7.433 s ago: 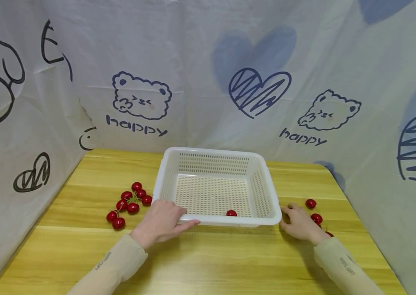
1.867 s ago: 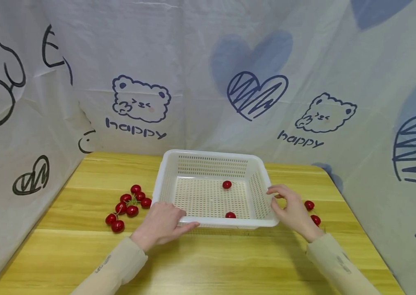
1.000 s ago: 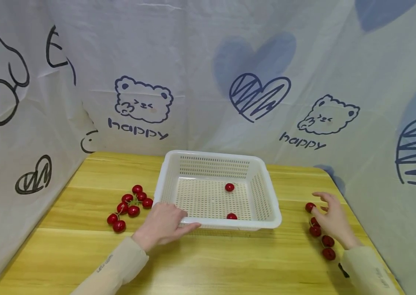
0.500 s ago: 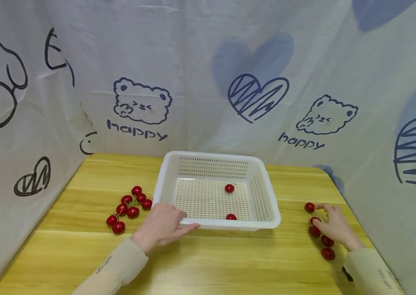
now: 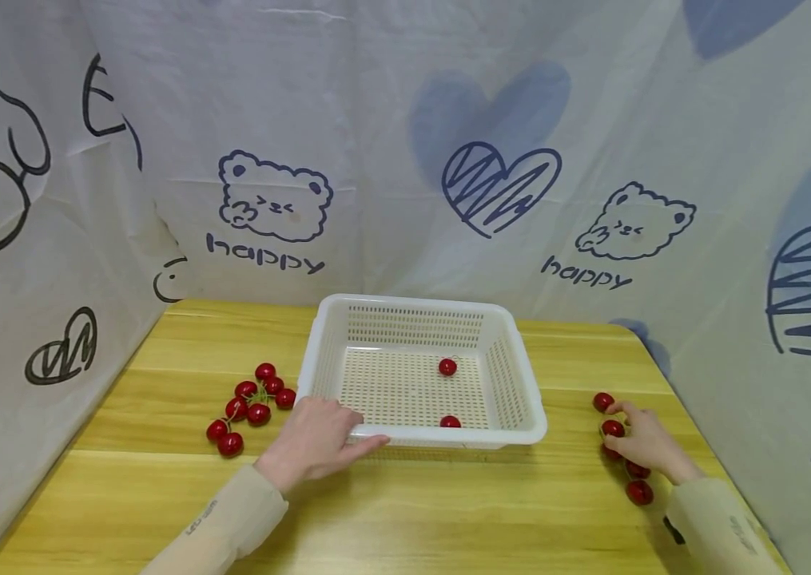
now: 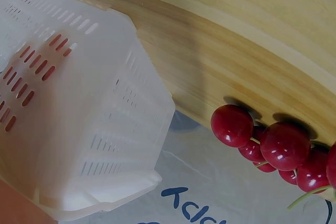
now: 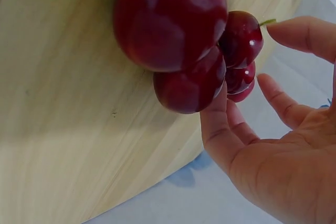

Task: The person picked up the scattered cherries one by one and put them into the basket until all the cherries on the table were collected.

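My left hand [image 5: 319,439] grips the near left rim of a white plastic basket [image 5: 434,434], thumb lying along the front edge. Inside the basket lie two cherries, one toward the back [image 5: 447,367] and another by the front wall [image 5: 451,422]. At the right, my right hand [image 5: 646,439] reaches over a row of red cherries [image 5: 639,492]. Its thumb and fingers are spread around one cherry [image 5: 612,429]; the right wrist view shows the thumb tip at a green stem [image 7: 268,22] and a gap between the tips. One more cherry [image 5: 602,402] lies just beyond the fingers.
A cluster of cherries [image 5: 258,414] with green stems lies left of the basket, also near its side in the left wrist view. The wooden table [image 5: 448,511] ends at a printed white cloth [image 5: 391,160] behind and at both sides.
A second cherry has appeared in the back of the basket. The right hand has gone from the basket's right side back to the right-hand cherries and lowered. The left hand has stayed put.
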The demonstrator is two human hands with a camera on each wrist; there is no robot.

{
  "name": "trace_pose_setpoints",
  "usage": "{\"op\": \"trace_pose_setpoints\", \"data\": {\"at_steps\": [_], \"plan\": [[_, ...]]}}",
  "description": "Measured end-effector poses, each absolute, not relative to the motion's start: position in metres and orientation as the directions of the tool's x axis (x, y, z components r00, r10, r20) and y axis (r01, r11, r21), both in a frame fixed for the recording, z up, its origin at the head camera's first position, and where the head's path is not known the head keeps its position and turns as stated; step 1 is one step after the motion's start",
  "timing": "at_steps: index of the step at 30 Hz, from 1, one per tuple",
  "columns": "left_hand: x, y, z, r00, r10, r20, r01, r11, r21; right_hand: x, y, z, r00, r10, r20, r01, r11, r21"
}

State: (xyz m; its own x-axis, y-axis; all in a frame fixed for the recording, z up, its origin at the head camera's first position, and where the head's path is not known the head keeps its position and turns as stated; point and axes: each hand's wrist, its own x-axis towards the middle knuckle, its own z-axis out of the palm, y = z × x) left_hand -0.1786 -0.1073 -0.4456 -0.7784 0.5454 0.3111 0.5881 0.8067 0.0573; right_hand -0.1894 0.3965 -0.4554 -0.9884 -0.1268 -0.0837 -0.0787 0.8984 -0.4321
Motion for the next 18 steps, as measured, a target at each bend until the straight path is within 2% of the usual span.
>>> {"op": "trace_pose_setpoints", "data": {"at_steps": [12, 18], "plan": [[-0.178, -0.107, -0.446, -0.775, 0.552, 0.307, 0.592, 0.804, 0.051, -0.201, 0.391, -0.464, -0.975, -0.188, -0.116, -0.11, 0.869, -0.483], [-0.178, -0.107, -0.445, -0.774, 0.551, 0.311, 0.593, 0.804, 0.052, -0.208, 0.389, -0.468, -0.971, -0.224, -0.083, -0.165, 0.878, -0.449]]}}
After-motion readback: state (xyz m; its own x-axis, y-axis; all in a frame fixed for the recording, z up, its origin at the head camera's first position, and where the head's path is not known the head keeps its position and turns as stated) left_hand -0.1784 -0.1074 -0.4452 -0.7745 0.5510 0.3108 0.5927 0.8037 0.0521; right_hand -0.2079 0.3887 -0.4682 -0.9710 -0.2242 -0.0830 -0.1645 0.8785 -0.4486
